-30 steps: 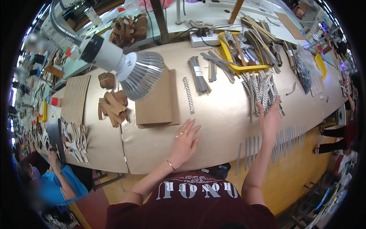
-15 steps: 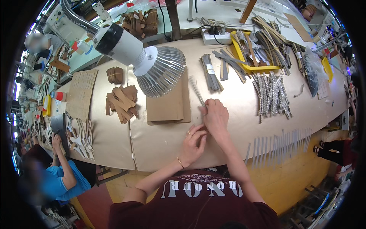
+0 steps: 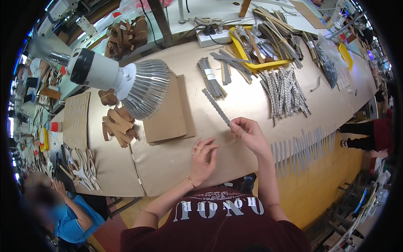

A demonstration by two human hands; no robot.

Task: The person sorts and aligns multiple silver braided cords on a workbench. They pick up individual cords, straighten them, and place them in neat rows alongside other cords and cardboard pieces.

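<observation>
Pinched by its lower end in my right hand point(image 3: 251, 135) is a grey strip point(image 3: 216, 107) with a scalloped edge, its far end pointing up and left over the table. My left hand point(image 3: 203, 159) hovers to the left of it, fingers loosely bent and apart, holding nothing. A row of slim grey strips point(image 3: 299, 152) lies along the table's front edge, right of my right wrist. Farther off rests a heap of silvery patterned strips point(image 3: 283, 94). A banded bundle of grey strips point(image 3: 210, 77) lies beyond the held strip.
A lamp point(image 3: 142, 88) with a finned metal head hangs over folded brown cardboard point(image 3: 168, 119). Brown strips point(image 3: 119, 125) are piled left of it. A yellow tray point(image 3: 268, 65) full of strips stands at the back. A person in blue point(image 3: 79, 222) works at the left.
My right hand has moved right and turned, so the grey strip shows more clearly. My left hand has drawn apart from it. The whole view has shifted slightly.
</observation>
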